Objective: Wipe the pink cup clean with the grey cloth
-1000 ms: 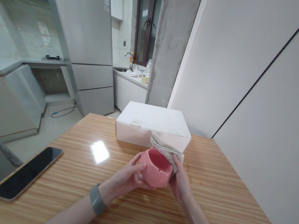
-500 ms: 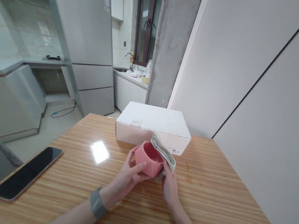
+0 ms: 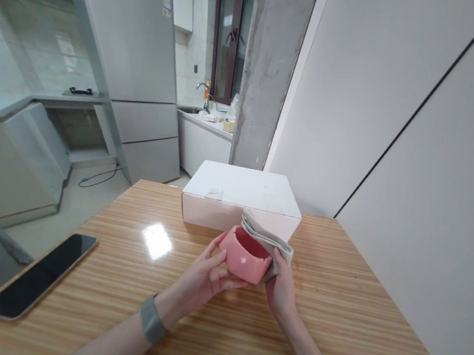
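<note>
A pink faceted ashtray with notches in its rim is held tilted above the table, its opening facing up and away from me. My left hand grips it from the left, thumb near the rim and fingers underneath. A folded grey cloth lies against the far right side of the ashtray. My right hand is closed on that cloth, pressing it to the ashtray's outer wall. The fingers behind the cloth are hidden.
Just beyond my hands, a white cardboard box sits on the wooden table. A black phone lies near the left edge. A white wall runs along the right, with a fridge at the back left.
The ashtray has turned and shifted slightly right in my left hand, showing a different facet. My right hand and the cloth have moved a little to the right.
</note>
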Demonstrator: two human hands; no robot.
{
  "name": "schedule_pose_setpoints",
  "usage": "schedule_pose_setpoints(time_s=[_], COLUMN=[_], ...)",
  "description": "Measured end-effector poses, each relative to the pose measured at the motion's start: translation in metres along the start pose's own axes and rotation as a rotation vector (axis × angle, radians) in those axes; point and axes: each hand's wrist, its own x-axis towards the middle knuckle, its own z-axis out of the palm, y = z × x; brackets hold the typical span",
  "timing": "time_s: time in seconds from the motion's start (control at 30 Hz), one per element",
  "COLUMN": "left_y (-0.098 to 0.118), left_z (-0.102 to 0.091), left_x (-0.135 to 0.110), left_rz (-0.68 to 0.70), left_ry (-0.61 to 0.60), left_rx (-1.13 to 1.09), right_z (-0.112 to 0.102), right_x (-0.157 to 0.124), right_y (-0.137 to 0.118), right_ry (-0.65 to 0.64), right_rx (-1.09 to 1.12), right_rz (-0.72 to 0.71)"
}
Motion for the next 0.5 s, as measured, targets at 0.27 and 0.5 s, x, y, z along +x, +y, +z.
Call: schedule_pose_setpoints(time_s=[0.27,0.5], left_y=[0.008,0.009], left_z=[-0.018,-0.021], left_x=[0.005,0.005], left_rz=[-0.086,-0.086], left_ry=[-0.074,-0.154], left_rx=[0.006,0.073], right_z=[0.008,0.004], right_x=[-0.006,-0.006], right_y=[-0.009,-0.004], right_ry=[-0.027,-0.132], right_rx=[0.156,0.091], right_rz=[0.021,-0.006])
